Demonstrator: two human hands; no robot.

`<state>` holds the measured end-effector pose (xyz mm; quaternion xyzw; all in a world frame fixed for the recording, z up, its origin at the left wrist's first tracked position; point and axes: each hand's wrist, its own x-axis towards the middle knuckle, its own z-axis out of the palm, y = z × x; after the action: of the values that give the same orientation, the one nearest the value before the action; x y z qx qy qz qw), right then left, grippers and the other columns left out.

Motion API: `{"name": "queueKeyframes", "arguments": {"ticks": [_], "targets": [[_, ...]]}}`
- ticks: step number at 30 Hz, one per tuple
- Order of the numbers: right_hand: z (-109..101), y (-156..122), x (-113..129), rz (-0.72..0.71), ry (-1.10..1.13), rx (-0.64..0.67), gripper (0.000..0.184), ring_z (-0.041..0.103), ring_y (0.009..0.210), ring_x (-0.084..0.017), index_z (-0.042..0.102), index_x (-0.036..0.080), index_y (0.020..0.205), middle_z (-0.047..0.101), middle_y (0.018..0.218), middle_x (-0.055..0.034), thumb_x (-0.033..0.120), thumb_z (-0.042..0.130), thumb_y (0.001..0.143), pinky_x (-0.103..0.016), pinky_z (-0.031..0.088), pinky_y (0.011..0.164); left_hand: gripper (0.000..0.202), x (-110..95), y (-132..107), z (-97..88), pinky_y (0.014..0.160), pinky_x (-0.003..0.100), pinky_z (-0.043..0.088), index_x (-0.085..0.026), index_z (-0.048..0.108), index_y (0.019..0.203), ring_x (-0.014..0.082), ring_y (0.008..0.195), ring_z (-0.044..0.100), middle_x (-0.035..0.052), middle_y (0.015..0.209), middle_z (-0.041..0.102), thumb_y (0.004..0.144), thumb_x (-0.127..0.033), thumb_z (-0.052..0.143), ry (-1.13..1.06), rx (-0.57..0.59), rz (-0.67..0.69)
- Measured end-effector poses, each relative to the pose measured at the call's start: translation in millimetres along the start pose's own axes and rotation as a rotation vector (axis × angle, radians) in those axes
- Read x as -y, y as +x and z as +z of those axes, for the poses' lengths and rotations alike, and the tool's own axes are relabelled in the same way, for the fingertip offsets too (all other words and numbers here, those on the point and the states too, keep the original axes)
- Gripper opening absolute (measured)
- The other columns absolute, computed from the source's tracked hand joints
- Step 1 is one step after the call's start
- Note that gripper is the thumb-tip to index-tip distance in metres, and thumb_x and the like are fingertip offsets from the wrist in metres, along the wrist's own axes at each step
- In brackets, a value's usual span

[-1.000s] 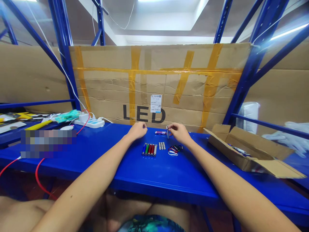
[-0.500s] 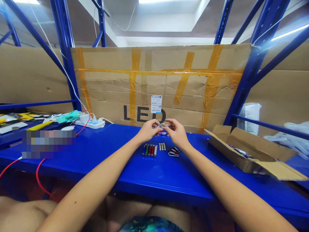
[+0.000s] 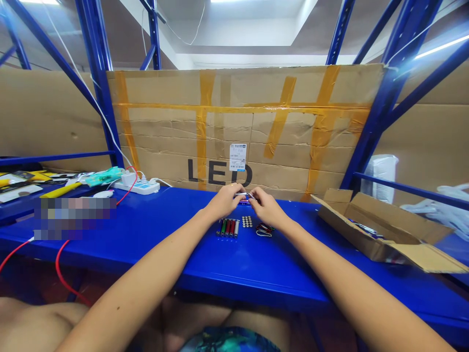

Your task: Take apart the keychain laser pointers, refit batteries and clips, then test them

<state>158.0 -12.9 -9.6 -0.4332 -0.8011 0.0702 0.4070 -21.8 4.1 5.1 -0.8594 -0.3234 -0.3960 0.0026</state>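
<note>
Over the far part of the blue table (image 3: 146, 230), my left hand (image 3: 227, 200) pinches a slim silver piece (image 3: 241, 194). My right hand (image 3: 266, 208) meets it from the other side, fingers closed around a small metal part, mostly hidden. Behind the fingertips lies a purple-red shiny piece (image 3: 245, 201), partly covered. Nearer to me stands a row of small coloured metal tubes (image 3: 229, 228), blue, green, red and silver. Beside them sit several button cells (image 3: 246, 222) in a grid. Carabiner clips (image 3: 264, 230) lie in a small pile below my right hand.
An open cardboard box (image 3: 373, 239) with metal pieces inside stands at the right. A white power strip (image 3: 141, 187) with cables lies at the left back, near a yellow-handled tool (image 3: 60, 190). A large taped cardboard sheet (image 3: 164, 132) closes off the back.
Both hands have come slightly lower, and their fingers have turned. The silver loop that showed between them is no longer visible; a straight silver piece shows instead.
</note>
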Motion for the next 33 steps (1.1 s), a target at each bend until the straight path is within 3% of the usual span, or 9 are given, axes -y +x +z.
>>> {"name": "queueKeyframes", "arguments": {"ticks": [3,10,17,22,24,29,33], "targets": [[-0.8,1.0,-0.2,0.012,-0.044,0.003,0.013,0.057,0.074,-0.017,0.052,0.019,0.090,0.067,0.084,-0.0044,0.031,0.047,0.090,-0.025,0.037,0.066,0.014,0.4,-0.9,0.7,0.083,0.030,0.045,-0.017,0.063,0.093,0.0185,0.090,0.060,0.0061,0.094,0.066,0.091,-0.021,0.049,0.033,0.032,0.005],[-5.7,0.2,-0.1,-0.065,-0.179,0.049,0.023,0.056,0.068,-0.016,0.060,0.018,0.074,0.068,0.075,-0.0057,0.020,0.043,0.090,-0.024,0.034,0.063,0.019,-0.5,-2.9,4.7,0.079,0.030,0.045,-0.018,0.063,0.098,0.0202,0.089,0.061,0.0070,0.095,0.068,0.091,-0.020,0.046,0.097,0.091,-0.016],[-4.2,0.7,-0.2,-0.131,-0.180,-0.002,0.024,0.057,0.067,-0.016,0.064,0.018,0.076,0.069,0.074,-0.0053,0.017,0.044,0.088,-0.023,0.034,0.062,0.023,-1.6,-1.7,3.6,0.070,0.027,0.039,-0.016,0.063,0.080,0.0171,0.078,0.058,0.0044,0.082,0.067,0.090,-0.023,0.044,-0.063,0.126,-0.059],[-2.3,3.2,-0.5,-0.182,-0.238,-0.021,0.026,0.058,0.069,-0.017,0.067,0.018,0.079,0.070,0.079,-0.0062,0.012,0.043,0.086,-0.024,0.036,0.064,0.031,3.2,0.7,5.2,0.061,0.026,0.032,-0.015,0.051,0.062,0.0129,0.064,0.046,-0.0009,0.062,0.053,0.089,-0.027,0.042,-0.214,0.142,-0.143],[-2.0,3.6,-1.4,-0.186,-0.271,-0.003,0.027,0.059,0.072,-0.017,0.069,0.019,0.085,0.071,0.083,-0.0063,0.012,0.043,0.087,-0.024,0.038,0.065,0.028,4.0,1.7,5.7,0.057,0.025,0.031,-0.016,0.049,0.063,0.0109,0.057,0.041,-0.0023,0.059,0.048,0.088,-0.028,0.043,-0.331,0.179,-0.216],[-2.5,3.3,-5.1,-0.215,-0.334,0.019,0.030,0.061,0.082,-0.018,0.071,0.022,0.101,0.071,0.092,-0.0067,0.014,0.044,0.089,-0.025,0.040,0.072,0.022,2.3,2.4,2.6,0.043,0.023,0.017,-0.017,0.050,0.071,0.0063,0.040,0.022,-0.0064,0.051,0.030,0.088,-0.028,0.043,-0.728,0.365,-0.576],[-3.8,3.7,-8.3,-0.219,-0.368,0.010,0.031,0.061,0.083,-0.018,0.071,0.021,0.106,0.071,0.092,-0.0072,0.016,0.045,0.090,-0.025,0.040,0.072,0.019,2.2,1.1,-0.5,0.042,0.022,0.009,-0.017,0.050,0.073,0.0049,0.039,0.015,-0.0073,0.052,0.026,0.086,-0.029,0.044,-0.920,0.443,-0.683]]}}
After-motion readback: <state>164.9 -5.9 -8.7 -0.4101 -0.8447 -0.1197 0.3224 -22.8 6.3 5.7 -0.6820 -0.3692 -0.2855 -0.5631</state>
